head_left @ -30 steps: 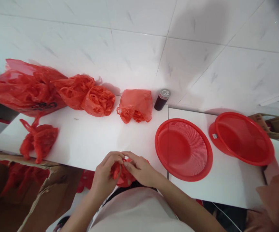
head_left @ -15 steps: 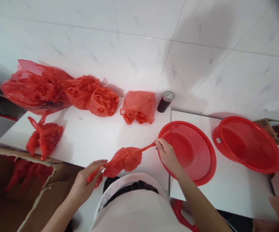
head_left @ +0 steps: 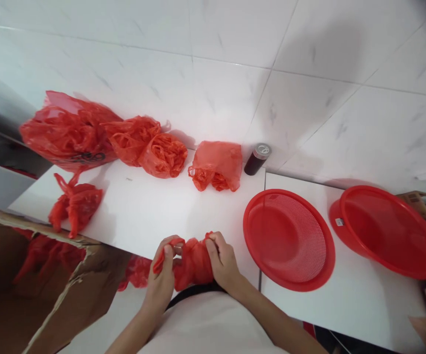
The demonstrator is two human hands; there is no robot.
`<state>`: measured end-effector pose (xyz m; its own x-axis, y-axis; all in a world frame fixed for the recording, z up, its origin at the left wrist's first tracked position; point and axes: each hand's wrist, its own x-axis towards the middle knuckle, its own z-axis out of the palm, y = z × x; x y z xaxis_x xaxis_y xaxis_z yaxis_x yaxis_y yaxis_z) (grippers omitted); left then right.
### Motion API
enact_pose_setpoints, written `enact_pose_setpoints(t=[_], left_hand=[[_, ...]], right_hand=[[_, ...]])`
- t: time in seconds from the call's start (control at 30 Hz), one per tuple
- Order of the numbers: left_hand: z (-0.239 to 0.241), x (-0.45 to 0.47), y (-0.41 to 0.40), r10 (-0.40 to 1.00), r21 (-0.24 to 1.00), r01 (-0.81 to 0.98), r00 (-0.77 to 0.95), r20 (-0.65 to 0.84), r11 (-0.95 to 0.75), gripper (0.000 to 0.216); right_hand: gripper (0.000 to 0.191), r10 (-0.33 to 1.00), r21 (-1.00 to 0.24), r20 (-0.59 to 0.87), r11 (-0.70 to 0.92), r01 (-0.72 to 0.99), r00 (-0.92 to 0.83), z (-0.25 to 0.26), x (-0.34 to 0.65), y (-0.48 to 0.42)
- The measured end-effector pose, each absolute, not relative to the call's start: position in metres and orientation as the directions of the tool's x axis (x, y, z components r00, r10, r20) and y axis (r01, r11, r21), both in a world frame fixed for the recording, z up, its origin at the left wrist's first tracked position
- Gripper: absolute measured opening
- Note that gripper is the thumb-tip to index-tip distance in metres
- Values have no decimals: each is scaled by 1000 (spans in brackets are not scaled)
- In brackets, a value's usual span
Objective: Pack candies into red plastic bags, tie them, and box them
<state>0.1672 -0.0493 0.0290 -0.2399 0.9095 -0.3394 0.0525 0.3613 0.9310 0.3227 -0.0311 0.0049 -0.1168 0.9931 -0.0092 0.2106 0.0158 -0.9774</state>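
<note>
Close to my body, over the table's front edge, I hold a red plastic bag [head_left: 195, 263] between both hands. My left hand [head_left: 164, 270] is closed round its left end, with a loop of the plastic showing between thumb and fingers. At the other end my right hand [head_left: 224, 259] pinches the gathered plastic. What is inside the bag cannot be seen. Another piece of crumpled red plastic [head_left: 138, 271] shows to the left of my left hand, lower than the tabletop.
A knotted red bag [head_left: 83, 204] lies at left, above an open cardboard box [head_left: 98, 275] with red bags inside. Several red bags [head_left: 164, 156] line the wall beside a dark can [head_left: 257, 158]. To the right stand a red mesh basket [head_left: 247, 221] and a red basin [head_left: 349, 241].
My hands have come closer together, the right one moving left away from the basket. The bag, stretched between them before, is now bunched up. The view has shifted slightly.
</note>
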Motion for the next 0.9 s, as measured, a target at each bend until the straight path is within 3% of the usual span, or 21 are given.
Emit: enact_pose_setpoints(t=[0.1, 0.2, 0.47, 0.6, 0.8, 0.9], left_hand=[[20, 167, -53, 948, 918, 265, -198, -248, 295, 40], [12, 162, -56, 953, 894, 337, -41, -300, 296, 37], [18, 141, -58, 840, 749, 520, 104, -533, 411, 39], [10, 135, -59, 840, 762, 496, 110, -531, 417, 39], [0, 118, -63, 904, 878, 221, -62, -422, 425, 44], [8, 111, -62, 897, 875, 198, -55, -439, 441, 46]], right_hand=[[28, 979, -988, -154, -152, 23, -137, 16, 322, -35], [31, 961, -968, -238, -246, -44, -140, 17, 332, -36], [34, 948, -930, -317, -312, 194, 7, -9, 376, -46], [34, 950, -924, -309, -311, 222, 42, -8, 378, -48], [34, 954, -937, -254, -284, 204, 158, -1, 391, -47], [33, 952, -932, -251, -286, 224, 174, 2, 399, -45]])
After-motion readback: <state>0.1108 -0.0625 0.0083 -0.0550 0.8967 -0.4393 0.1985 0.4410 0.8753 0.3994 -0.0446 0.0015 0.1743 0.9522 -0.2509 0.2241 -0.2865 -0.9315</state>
